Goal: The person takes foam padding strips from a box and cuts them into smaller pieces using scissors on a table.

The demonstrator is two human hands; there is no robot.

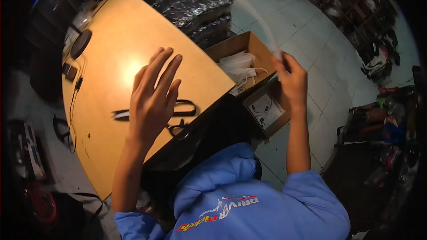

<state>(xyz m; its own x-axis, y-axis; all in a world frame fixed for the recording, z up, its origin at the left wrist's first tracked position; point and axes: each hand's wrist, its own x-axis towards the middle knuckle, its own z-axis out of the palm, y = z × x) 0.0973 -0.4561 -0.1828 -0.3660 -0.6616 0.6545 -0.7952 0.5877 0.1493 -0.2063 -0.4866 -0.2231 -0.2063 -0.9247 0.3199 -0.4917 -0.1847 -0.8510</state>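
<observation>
My left hand (153, 91) hovers over the wooden table, fingers stretched out and holding nothing. Partly hidden beneath it lie a black strap-like loop (189, 108) and what look like scissors with black handles (179, 130). Out to the right, the fingers of my right hand (291, 78) are closed on the end of a long, whitish translucent strip (260, 15), which is blurred and arcs up and away. Near that hand stands an open cardboard box (262, 46) with several white translucent strips (240, 64) in it.
A smaller cardboard box (278, 129) sits below the first, with a printed sheet inside. Shiny black wrapped bundles (191, 6) are stacked beyond the table (178, 40). A lamp base (81, 44) and a cable are at its left edge. Cluttered shelves (347, 4) stand far right.
</observation>
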